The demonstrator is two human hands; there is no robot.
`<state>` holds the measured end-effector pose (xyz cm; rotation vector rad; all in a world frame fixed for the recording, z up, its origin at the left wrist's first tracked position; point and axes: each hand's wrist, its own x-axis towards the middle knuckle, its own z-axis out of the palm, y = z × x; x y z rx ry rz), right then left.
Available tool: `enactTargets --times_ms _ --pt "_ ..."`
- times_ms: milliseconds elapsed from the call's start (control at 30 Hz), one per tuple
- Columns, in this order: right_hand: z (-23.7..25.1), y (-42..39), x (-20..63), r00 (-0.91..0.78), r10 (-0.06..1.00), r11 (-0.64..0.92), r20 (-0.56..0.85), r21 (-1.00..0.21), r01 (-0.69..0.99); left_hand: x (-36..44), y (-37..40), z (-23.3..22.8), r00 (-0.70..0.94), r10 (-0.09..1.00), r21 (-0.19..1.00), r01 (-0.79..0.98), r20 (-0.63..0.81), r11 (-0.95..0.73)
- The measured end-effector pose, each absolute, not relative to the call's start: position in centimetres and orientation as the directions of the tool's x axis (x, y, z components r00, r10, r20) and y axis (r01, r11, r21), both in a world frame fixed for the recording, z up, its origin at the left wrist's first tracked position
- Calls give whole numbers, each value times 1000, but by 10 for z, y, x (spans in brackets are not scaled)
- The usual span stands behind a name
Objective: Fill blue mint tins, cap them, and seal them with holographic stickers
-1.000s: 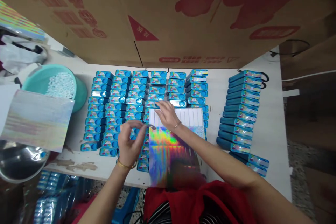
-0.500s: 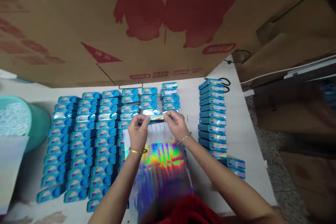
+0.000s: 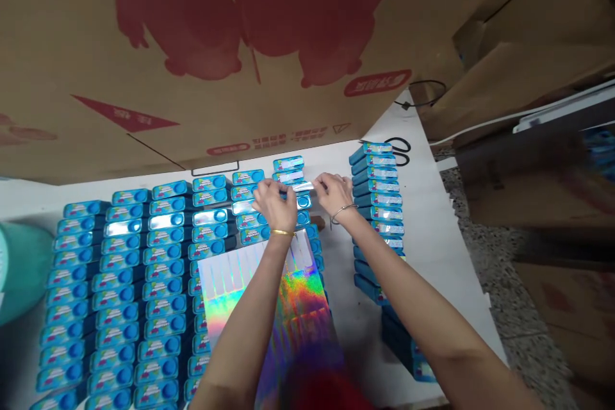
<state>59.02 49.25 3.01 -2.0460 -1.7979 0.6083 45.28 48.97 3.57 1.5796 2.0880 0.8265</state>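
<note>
Between my two hands a narrow shiny sticker strip [image 3: 302,186] is stretched, right over a blue tin [image 3: 303,202] in the short rightmost column of the block. My left hand [image 3: 276,202] pinches the strip's left end, my right hand [image 3: 334,194] its right end. Whether the strip touches the tin I cannot tell. Below my hands lies a rainbow-sheened holographic sticker sheet [image 3: 302,295], partly covered by my left forearm. At the column's far end, two blue tins [image 3: 288,164] carry shiny strips on their faces.
Rows of blue tins [image 3: 115,278] fill the table's left side. A column of tins with strips [image 3: 382,186] stands at right, beside black-handled scissors [image 3: 398,150]. A big cardboard box [image 3: 192,77] walls the back; a teal bucket [image 3: 29,269] stands far left.
My hands have carried the strip from above the sheet's far edge away from me, to the short column of tins. The view has shifted to the right.
</note>
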Motion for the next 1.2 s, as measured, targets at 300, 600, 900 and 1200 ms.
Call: enactTargets --times_ms 300,600,900,1200 --pt "-3 486 592 196 976 -207 -93 -671 712 453 491 33 -297 955 525 814 8 249" --pt "-17 450 578 144 988 -123 -48 -814 568 454 496 42 -348 934 489 802 -84 343" --pt "10 411 581 257 966 -148 38 -732 665 424 488 48 -235 971 753 629 -53 193" --pt "44 285 550 39 999 -41 -18 -682 730 270 315 70 -408 913 575 752 22 323"
